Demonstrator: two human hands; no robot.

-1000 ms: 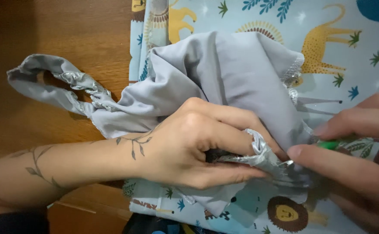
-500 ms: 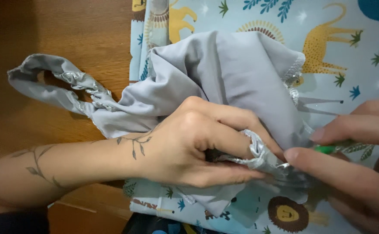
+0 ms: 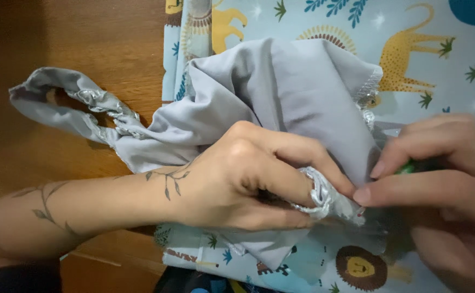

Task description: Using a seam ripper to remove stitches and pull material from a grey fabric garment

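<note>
Grey garment (image 3: 281,92), strap (image 3: 69,103) pointing left

A brown wooden desk (image 3: 85,49) carries everything, its bare grain showing across the left side and at the near left edge. A pale blue cloth (image 3: 438,32) printed with yellow giraffes, lions and small green plants lies flat on the desk, covering the right part from far to near. A crumpled grey fabric (image 3: 281,92) rests on that cloth, and its gathered, looped end (image 3: 69,103) trails left onto the bare wood.
</note>
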